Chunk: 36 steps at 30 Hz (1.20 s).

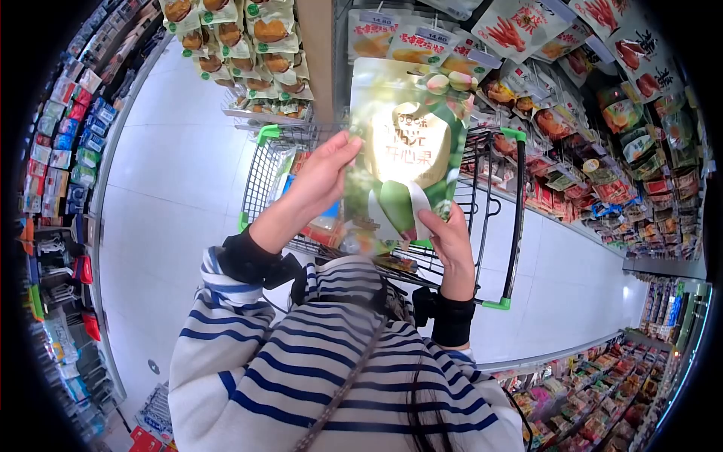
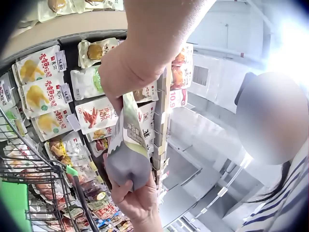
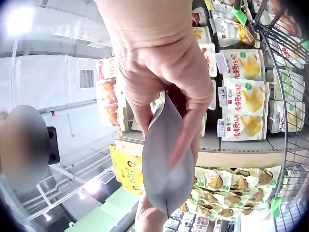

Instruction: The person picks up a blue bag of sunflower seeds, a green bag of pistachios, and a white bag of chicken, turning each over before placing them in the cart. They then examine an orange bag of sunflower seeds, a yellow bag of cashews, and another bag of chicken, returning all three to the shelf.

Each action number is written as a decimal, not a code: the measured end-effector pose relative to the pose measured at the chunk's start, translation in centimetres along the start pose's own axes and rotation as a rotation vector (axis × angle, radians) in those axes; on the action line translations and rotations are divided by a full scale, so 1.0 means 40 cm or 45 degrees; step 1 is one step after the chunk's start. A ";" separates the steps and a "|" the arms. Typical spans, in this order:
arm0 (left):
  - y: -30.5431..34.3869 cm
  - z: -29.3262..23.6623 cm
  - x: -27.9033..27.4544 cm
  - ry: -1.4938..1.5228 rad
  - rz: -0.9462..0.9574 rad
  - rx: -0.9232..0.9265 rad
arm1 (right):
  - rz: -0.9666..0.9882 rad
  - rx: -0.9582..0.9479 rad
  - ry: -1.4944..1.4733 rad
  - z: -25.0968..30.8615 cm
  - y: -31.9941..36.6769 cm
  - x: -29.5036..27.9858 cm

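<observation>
A green and white stand-up pouch [image 1: 410, 147] of pistachios, with a shiny gold label, is held upright in front of the chest. My left hand [image 1: 325, 169] pinches its left edge, thumb on the front face. At the lower right corner my right hand [image 1: 449, 235] grips it, the thumb lying over the front. Both wrist views look along the pouch from its sides; its grey bottom [image 2: 128, 166] shows in the left wrist view. Behind the pouch, the fingers are mostly hidden. Below both hands stands a wire shopping cart [image 1: 260, 177] with green corners and several packages inside.
Hanging snack packets [image 1: 557, 124] fill the rack on the right, and bagged snacks [image 1: 271, 34] hang at the back left. Another shelf [image 1: 60, 173] of goods runs along the far left. White tiled floor [image 1: 177, 151] lies between the left shelf and the cart.
</observation>
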<state>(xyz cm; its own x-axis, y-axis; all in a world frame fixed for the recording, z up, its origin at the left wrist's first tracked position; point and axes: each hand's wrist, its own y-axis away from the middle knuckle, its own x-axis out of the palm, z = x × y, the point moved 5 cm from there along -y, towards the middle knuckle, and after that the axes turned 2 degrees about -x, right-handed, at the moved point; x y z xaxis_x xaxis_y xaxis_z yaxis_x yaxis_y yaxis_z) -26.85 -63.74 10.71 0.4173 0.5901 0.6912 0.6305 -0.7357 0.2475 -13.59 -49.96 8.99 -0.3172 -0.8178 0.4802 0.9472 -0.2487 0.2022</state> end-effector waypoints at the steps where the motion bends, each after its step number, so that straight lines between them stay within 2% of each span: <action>1: 0.000 0.004 0.002 0.016 -0.010 -0.013 | 0.000 -0.003 0.027 0.001 0.001 -0.004; 9: -0.016 0.029 -0.015 -0.011 -0.095 -0.029 | 0.021 -0.041 0.156 -0.014 -0.006 -0.044; 15: -0.033 0.034 -0.028 -0.036 0.054 -0.008 | -0.013 -0.075 0.166 -0.009 -0.009 -0.043; 24: -0.028 0.041 -0.037 -0.020 0.100 -0.048 | -0.031 -0.067 0.110 -0.019 -0.005 -0.038; 27: -0.016 0.038 -0.017 -0.033 -0.052 -0.071 | -0.046 -0.050 0.107 -0.018 -0.003 -0.036; 33: -0.017 0.051 -0.045 -0.039 0.056 -0.066 | -0.059 -0.060 0.118 -0.018 0.001 -0.034; 36: -0.005 0.043 -0.024 0.000 0.014 -0.089 | -0.076 -0.061 0.110 -0.014 0.003 -0.029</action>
<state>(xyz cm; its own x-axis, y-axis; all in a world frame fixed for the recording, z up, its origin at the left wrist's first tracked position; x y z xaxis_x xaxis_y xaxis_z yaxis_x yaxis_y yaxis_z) -26.25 -63.58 8.83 0.4239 0.5820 0.6940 0.5788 -0.7634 0.2866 -13.09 -49.34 7.98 -0.3696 -0.8422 0.3926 0.9287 -0.3210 0.1858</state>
